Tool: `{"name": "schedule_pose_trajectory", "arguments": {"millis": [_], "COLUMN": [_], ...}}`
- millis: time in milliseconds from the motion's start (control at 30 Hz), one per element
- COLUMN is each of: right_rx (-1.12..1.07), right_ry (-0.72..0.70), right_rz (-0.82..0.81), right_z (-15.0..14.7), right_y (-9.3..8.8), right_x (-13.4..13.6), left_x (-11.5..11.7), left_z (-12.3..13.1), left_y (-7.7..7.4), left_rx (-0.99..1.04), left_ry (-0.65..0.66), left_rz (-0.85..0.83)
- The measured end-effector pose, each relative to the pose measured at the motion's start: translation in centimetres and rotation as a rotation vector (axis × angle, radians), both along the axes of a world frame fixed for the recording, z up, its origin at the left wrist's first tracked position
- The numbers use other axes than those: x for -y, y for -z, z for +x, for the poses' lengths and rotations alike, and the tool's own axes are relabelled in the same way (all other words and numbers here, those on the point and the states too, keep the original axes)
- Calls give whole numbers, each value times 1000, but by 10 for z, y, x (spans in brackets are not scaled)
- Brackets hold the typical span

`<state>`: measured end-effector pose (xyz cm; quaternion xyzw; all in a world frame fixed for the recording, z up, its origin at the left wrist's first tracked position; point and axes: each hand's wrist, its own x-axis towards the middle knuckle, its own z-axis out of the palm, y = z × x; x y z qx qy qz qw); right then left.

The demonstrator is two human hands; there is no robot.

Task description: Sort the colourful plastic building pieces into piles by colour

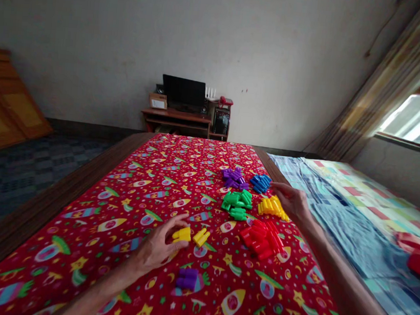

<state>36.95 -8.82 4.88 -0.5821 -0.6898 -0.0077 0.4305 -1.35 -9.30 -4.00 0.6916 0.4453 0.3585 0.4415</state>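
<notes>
My left hand (162, 237) is curled around a yellow plastic toy block (182, 234), thumb and fingers on either side of it. A second yellow block (201, 236) lies just to its right. Nearer to me sits a purple block (187, 278). My right hand (293, 201) hovers at the right side, fingers stretched toward the left with nothing visible in them. Beside its fingers are a pile of yellow blocks (272, 206) and a pile of blue blocks (260, 183). Green (237, 203), purple (234, 178) and red (262, 239) piles lie close by.
A red cloth with rocket prints (179, 174) covers the table. To the right stands a bed with a checked sheet (361, 195). A desk with a monitor (184, 92) is against the far wall, and a wooden cabinet (9, 100) is at the left.
</notes>
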Motion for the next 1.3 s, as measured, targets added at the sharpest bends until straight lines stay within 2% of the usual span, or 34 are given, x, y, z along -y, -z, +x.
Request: {"name": "schedule_pose_trajectory", "arguments": {"millis": [67,133,200,267,333,433,533,633,733,800,933,1100,1200,1300], "right_rx": [93,258,386,463,459,287,104,9,-17,2,15,90,157,186], "right_ry": [-363,-696,-832,-851,-798,-633,-384,-72,162,229,320,462,486,441], "right_rz": [-53,-84,-93,-97,-79,-15,57,8,-54,-78,-123,-152,-231,-256], "right_z": [-52,-104,-144,-165,-168,-140,-89,-30,13,30,46,60,60,53], "right_y": [-5,-1,11,24,31,23,6,-4,-1,6,21,37,41,44], "right_x": [18,33,41,42,37,24,9,-5,-12,-11,-3,10,15,18], "left_x": [-1,-1,1,2,3,3,6,9,10,9,8,8,8,7], "left_z": [13,25,32,33,29,20,16,19,25,27,27,25,25,24], "left_y": [-3,-4,-2,5,12,14,4,-3,0,5,11,7,4,3], "left_rx": [205,349,430,473,488,369,47,-206,-344,-353,-268,-241,-246,-253], "left_ry": [-12,11,57,114,142,102,88,214,351,367,310,212,165,154], "left_rz": [-198,-328,-392,-414,-385,-198,111,357,485,518,535,480,456,437]}}
